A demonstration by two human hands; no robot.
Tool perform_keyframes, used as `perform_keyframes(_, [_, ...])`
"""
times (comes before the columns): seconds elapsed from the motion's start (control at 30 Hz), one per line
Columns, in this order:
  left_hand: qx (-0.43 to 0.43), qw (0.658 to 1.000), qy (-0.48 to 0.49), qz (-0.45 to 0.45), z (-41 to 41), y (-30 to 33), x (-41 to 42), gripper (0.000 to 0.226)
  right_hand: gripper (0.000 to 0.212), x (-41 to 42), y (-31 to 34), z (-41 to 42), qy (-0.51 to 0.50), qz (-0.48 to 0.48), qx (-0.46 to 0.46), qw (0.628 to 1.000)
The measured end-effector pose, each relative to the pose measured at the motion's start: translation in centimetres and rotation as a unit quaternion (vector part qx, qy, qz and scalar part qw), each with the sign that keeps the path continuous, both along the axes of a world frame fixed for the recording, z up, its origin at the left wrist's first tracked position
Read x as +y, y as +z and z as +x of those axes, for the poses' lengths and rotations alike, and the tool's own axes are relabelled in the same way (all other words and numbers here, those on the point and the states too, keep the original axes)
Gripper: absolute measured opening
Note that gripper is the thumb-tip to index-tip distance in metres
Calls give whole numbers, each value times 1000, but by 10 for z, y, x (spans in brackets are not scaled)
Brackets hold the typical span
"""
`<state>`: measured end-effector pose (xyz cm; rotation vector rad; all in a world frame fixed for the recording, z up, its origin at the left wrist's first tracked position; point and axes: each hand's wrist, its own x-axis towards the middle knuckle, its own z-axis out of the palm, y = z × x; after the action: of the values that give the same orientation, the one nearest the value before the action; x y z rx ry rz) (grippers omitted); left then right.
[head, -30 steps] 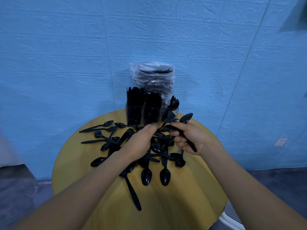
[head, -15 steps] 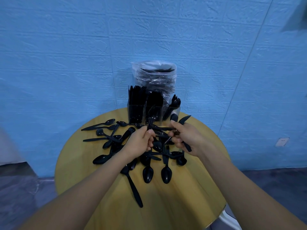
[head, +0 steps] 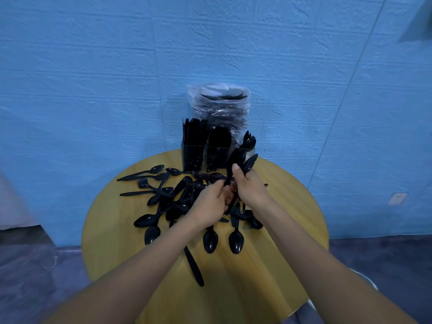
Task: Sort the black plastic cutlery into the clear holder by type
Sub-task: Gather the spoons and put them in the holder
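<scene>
Black spoons (head: 244,168) gripped by right hand (head: 251,191) | left hand (head: 210,203) pinches their handles below

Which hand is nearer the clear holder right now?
Right. The right hand grips a bunch of spoons just in front of the clear holder, at its right end. The left hand is lower, over the pile.

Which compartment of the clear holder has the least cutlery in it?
The right compartment of the clear plastic holder: only a few black utensils lean there, while the left and middle ones are packed.
</scene>
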<state>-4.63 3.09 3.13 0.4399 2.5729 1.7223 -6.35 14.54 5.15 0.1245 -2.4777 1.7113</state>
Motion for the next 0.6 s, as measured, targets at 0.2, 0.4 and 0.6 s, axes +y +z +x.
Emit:
perform_keyframes(0.2, [-45,996,-16,79,8,6,10,28,35,-1,-4,-15,-6,26,-2,1000])
perform_keyframes(0.4, [-62,986,-22,151,11,6,9,24,41,6,0,-15,55,4,-56,997])
perform_keyframes(0.6, [-86,980,34,176,6,4,0,21,57,19,-9,-7,68,-3,-101,993])
